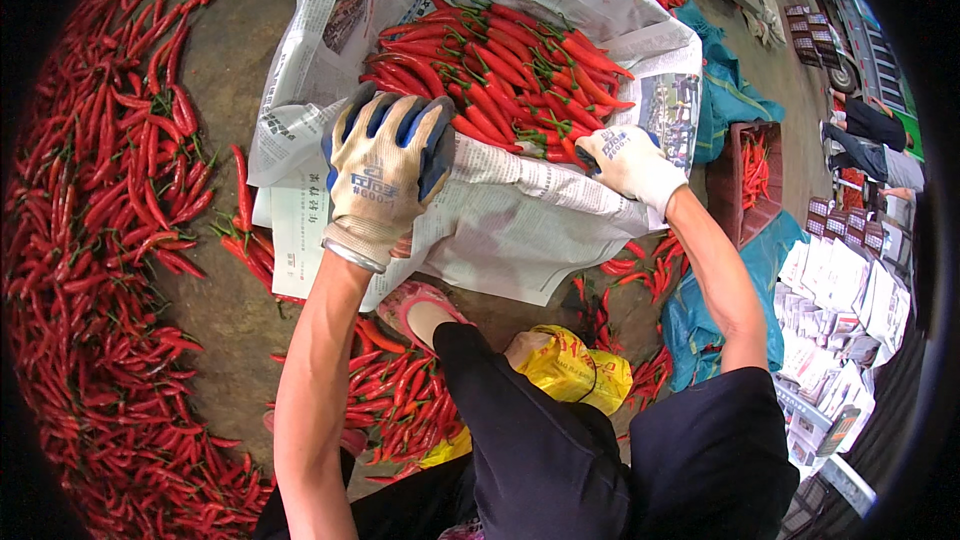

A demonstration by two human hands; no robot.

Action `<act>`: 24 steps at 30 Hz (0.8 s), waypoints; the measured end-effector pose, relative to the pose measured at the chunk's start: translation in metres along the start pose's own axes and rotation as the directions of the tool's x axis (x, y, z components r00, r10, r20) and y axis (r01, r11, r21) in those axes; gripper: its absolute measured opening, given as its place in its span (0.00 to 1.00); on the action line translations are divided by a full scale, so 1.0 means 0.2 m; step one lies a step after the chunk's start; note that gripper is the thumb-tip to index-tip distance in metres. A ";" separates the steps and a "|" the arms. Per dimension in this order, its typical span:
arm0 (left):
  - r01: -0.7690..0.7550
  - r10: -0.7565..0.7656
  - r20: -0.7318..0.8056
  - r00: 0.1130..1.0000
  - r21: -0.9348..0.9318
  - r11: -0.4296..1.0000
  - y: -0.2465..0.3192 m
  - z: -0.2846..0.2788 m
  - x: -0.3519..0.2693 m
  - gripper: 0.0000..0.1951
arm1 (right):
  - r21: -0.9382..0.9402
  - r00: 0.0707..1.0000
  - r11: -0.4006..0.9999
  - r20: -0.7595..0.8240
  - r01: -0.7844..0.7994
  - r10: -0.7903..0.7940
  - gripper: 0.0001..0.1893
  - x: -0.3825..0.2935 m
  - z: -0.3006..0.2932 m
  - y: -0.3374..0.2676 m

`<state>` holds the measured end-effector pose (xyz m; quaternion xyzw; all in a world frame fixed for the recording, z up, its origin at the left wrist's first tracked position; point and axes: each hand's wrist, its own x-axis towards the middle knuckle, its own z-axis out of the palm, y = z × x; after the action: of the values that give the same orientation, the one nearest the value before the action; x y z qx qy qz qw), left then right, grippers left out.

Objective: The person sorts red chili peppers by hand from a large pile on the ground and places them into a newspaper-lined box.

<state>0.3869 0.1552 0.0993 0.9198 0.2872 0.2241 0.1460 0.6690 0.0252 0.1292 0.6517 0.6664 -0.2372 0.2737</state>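
Note:
A heap of red chili peppers [502,75] with green stems lies on newspaper sheets [517,247] that rise around it like a lining. The container under the paper is hidden. My left hand [386,150], in a beige knit glove with a dark blue coated palm, rests over the near left part of the paper beside the peppers. Its fingers point away from me and bend downward, so their tips are hidden. At the near right edge, my right hand [626,161], in a matching glove, has its fingers curled on the newspaper's fold, against the nearest peppers.
Loose chilies [97,255] cover the floor along the left. A smaller pile [405,390] lies near my feet, beside a yellow plastic bag [577,367]. On the right are blue-green woven sacks [731,82], a reddish crate [739,217], and stacked newspapers [832,315]. People [877,127] appear beyond.

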 end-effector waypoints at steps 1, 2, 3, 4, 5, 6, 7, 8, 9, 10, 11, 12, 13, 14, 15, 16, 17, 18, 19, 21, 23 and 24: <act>-0.005 0.005 -0.006 1.000 -0.004 1.000 0.00 0.00 0.00 0.28 | -0.010 0.999 0.999 -0.010 -0.033 0.033 0.17 0.02 0.01 0.02; -0.010 0.010 -0.012 1.000 -0.008 1.000 0.00 0.00 0.00 0.28 | -0.020 0.998 0.998 -0.020 -0.065 0.065 0.17 0.04 0.03 0.03; -0.010 0.010 -0.002 1.000 -0.018 1.000 0.00 0.00 0.00 0.28 | -0.029 0.995 0.995 -0.030 -0.093 0.093 0.18 0.06 0.04 0.03; -0.010 0.010 0.007 1.000 -0.028 1.000 0.00 -0.01 0.01 0.28 | -0.027 0.993 0.993 0.002 -0.116 0.116 0.18 0.06 0.03 0.03; -0.010 0.010 0.016 1.000 -0.038 0.999 0.00 -0.01 0.01 0.28 | -0.047 0.991 0.990 -0.036 -0.134 0.132 0.19 0.06 0.04 0.03; -0.010 0.010 0.010 1.000 -0.041 0.999 0.01 -0.01 0.01 0.29 | -0.065 0.986 0.986 -0.075 -0.151 0.146 0.19 0.05 0.07 0.03; -0.010 0.010 0.003 1.000 -0.044 0.999 0.01 -0.01 0.00 0.29 | -0.082 0.981 0.982 -0.114 -0.169 0.159 0.19 0.05 0.10 0.03; -0.011 0.011 -0.003 1.000 -0.047 0.999 0.01 -0.01 0.00 0.30 | -0.093 0.966 0.976 -0.187 -0.199 0.180 0.20 0.05 0.13 0.03; -0.014 0.013 -0.019 1.000 -0.040 0.999 0.00 0.00 0.01 0.28 | -0.123 0.962 0.982 -0.249 -0.143 0.109 0.19 0.03 0.14 0.04; -0.017 0.016 -0.035 0.999 -0.032 0.999 0.00 0.00 0.01 0.27 | -0.156 0.951 0.984 -0.307 -0.088 0.036 0.19 0.01 0.15 0.06; -0.019 0.018 -0.051 0.999 -0.024 1.000 0.00 0.00 0.01 0.26 | -0.192 0.932 0.981 -0.361 -0.034 -0.038 0.19 -0.01 0.16 0.07; -0.017 0.017 -0.047 0.999 -0.011 1.000 0.00 0.00 0.00 0.25 | -0.040 0.992 0.998 -0.120 -0.042 0.037 0.19 -0.02 0.09 0.04; -0.015 0.015 -0.043 0.999 0.003 1.000 -0.01 0.00 0.00 0.24 | 0.048 0.989 0.995 -0.116 -0.082 0.087 0.19 -0.02 0.08 0.03; -0.012 0.012 -0.039 0.999 0.017 1.000 -0.01 0.00 -0.01 0.24 | 0.135 0.985 0.983 -0.108 -0.121 0.136 0.19 -0.02 0.07 0.02; -0.016 0.016 -0.051 0.999 0.005 1.000 -0.01 0.00 -0.01 0.23 | 0.217 0.978 0.963 -0.094 -0.160 0.184 0.19 -0.03 0.06 0.03; -0.019 0.019 -0.062 0.998 -0.007 1.000 0.00 0.00 0.00 0.22 | 0.200 0.949 0.959 -0.201 -0.202 0.242 0.18 -0.01 0.03 0.03; -0.023 0.021 -0.073 0.997 -0.017 1.000 0.00 0.01 0.01 0.21 | 0.205 0.893 0.917 -0.231 -0.343 0.385 0.17 0.01 0.01 0.03; -0.020 0.019 -0.073 0.997 -0.011 1.000 0.00 0.00 0.01 0.20 | 0.196 0.872 0.910 -0.271 -0.365 0.408 0.17 0.04 0.01 0.05; -0.021 0.020 -0.079 0.997 -0.014 1.000 0.01 0.00 0.02 0.20 | 0.183 0.845 0.899 -0.311 -0.397 0.436 0.18 0.06 0.01 0.09; -0.007 0.005 -0.056 0.998 -0.036 0.999 0.02 0.00 0.02 0.23 | 0.075 0.846 0.957 -0.453 -0.279 0.282 0.17 0.11 0.09 0.20; 0.021 -0.021 0.000 1.000 -0.075 0.997 0.02 0.01 0.01 0.31 | 0.026 0.896 0.980 -0.403 -0.195 0.189 0.18 0.13 0.11 0.26; 0.025 -0.025 0.007 1.000 -0.055 0.998 0.00 0.01 0.00 0.31 | 0.104 0.931 0.982 -0.316 -0.156 0.181 0.21 0.13 0.05 0.25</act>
<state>0.3875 0.1552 0.0979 0.9124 0.2918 0.2274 0.1751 0.7188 0.0393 0.1058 0.7465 0.6344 -0.1281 0.1546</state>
